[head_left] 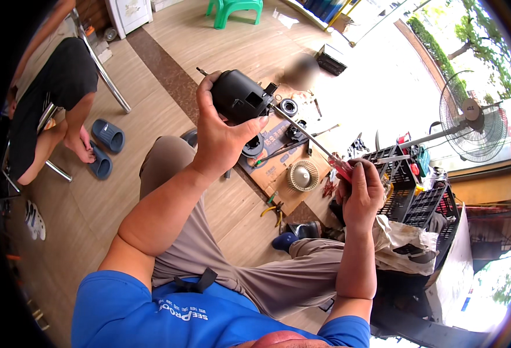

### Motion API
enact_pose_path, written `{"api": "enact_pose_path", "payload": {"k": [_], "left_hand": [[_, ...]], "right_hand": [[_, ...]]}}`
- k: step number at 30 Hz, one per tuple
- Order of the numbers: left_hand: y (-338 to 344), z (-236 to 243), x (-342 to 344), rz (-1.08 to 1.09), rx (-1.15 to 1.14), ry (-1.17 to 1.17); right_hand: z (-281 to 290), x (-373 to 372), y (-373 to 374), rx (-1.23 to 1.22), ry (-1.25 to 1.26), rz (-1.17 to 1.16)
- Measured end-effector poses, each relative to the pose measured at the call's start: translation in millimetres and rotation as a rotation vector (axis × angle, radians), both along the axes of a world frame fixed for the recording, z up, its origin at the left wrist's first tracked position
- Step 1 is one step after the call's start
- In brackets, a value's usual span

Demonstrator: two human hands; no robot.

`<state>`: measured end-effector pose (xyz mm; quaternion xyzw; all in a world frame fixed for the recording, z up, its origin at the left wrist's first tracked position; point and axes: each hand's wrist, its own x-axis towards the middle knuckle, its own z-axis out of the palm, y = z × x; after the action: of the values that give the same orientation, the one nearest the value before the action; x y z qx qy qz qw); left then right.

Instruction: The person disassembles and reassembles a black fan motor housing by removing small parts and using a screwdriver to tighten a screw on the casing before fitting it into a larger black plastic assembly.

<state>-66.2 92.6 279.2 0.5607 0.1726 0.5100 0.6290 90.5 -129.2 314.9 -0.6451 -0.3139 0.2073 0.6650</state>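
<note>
My left hand (pixel 220 136) grips a black cylindrical motor housing (pixel 235 91) with a short shaft at its far end. My right hand (pixel 359 191) is closed on the red handle of a long screwdriver (pixel 304 132), whose blade reaches to the housing's near-right end; whether it is seated there I cannot make out. Behind my hands, a flattened cardboard sheet (pixel 270 171) holds a round white finned fan wheel (pixel 303 175), a dark ring part (pixel 288 107), black parts and tools. Yellow-handled pliers (pixel 273 211) lie near its lower edge.
Another person (pixel 52 93) sits on the left, beside grey-blue slippers (pixel 109 137). A green stool (pixel 234 13) stands behind. On the right are black crates (pixel 412 197) with assorted items, a white sack (pixel 406 246) and a standing fan (pixel 471 113). A dark case (pixel 331 60) sits beyond the cardboard.
</note>
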Motion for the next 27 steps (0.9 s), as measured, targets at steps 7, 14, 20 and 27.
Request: {"api": "enact_pose_path", "payload": {"k": [7,14,20,27], "left_hand": [[0.7,-0.4,-0.1,-0.004,-0.006,-0.019],[-0.9,0.2,-0.3,-0.011,-0.015,0.001],[1.5,-0.4,-1.0,-0.045,-0.066,-0.041],[5.7,-2.2,-6.2,-0.32,-0.387,-0.294]], "right_hand": [[3.9,-1.6,-1.4,0.073,-0.124,-0.008],[-3.5,3.4,1.6,-0.01,0.146,0.021],[0.9,1.6,-2.9,-0.034,-0.094,0.047],[3.9,-3.2,-4.0,0.101,-0.451,-0.044]]}}
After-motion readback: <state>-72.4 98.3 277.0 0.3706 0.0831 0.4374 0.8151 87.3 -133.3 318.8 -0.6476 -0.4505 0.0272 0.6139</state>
